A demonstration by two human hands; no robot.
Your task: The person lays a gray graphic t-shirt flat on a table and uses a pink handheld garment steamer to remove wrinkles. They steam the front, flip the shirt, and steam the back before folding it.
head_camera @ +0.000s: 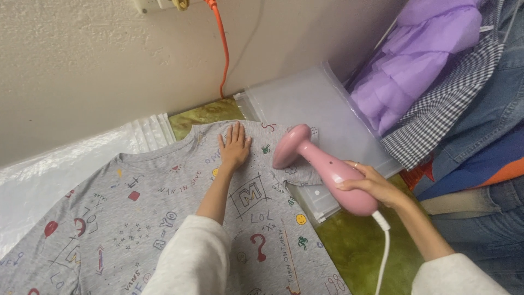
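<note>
A grey T-shirt point(164, 213) printed with small coloured doodles lies flat in front of me. My left hand point(234, 147) presses palm down on it near the shoulder, fingers spread. My right hand point(371, 186) grips the handle of a pink handheld garment steamer point(322, 164). Its round head rests on the shirt's sleeve, just right of my left hand. A white cord point(385, 246) runs down from the handle's end.
A clear plastic zip bag point(327, 109) lies under the sleeve area. A pile of clothes sits at right: purple ruffled fabric point(415, 60), a checked garment point(447, 109), denim point(491, 120). An orange cable point(222, 49) hangs down the wall. More clear plastic point(65, 158) lies at left.
</note>
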